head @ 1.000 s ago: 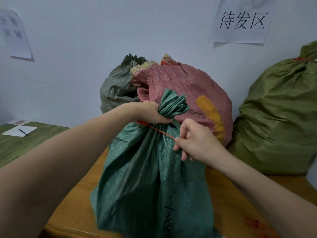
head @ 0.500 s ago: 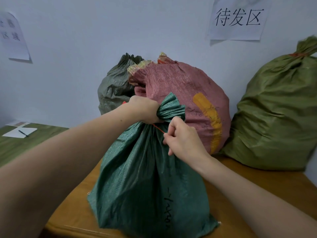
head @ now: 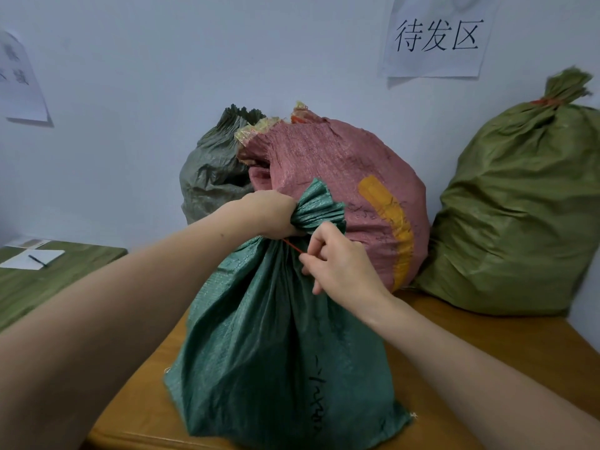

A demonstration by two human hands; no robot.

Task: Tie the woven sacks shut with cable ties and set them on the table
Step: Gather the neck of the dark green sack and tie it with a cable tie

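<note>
Presently, the teal woven sack [head: 276, 336] stands upright on the wooden table [head: 487, 345], at the centre of view. The left hand [head: 272, 214] grips the sack's gathered neck, fingers curled round it just below the fanned-out mouth. A red cable tie [head: 292, 245] runs from under that hand toward 4 o'clock. The right hand [head: 337, 264] pinches its free end between thumb and fingers, close against the sack. Whether the tie is drawn fully tight cannot be told.

Directly behind, at 12 o'clock, a pink sack [head: 341, 164] with a yellow stripe leans against the wall and touches the teal one. A dark green sack [head: 211, 170] sits at 11 o'clock, partly hidden behind the pink one. At 3 o'clock an olive sack [head: 519, 206] rests on the same table, its neck bound with a red tie [head: 548, 101]. A paper sign [head: 435, 37] hangs on the wall at 1 o'clock. At 9 o'clock, a green side table [head: 48, 280] carries a notepad [head: 32, 258] with a pen [head: 38, 260] on it.
</note>
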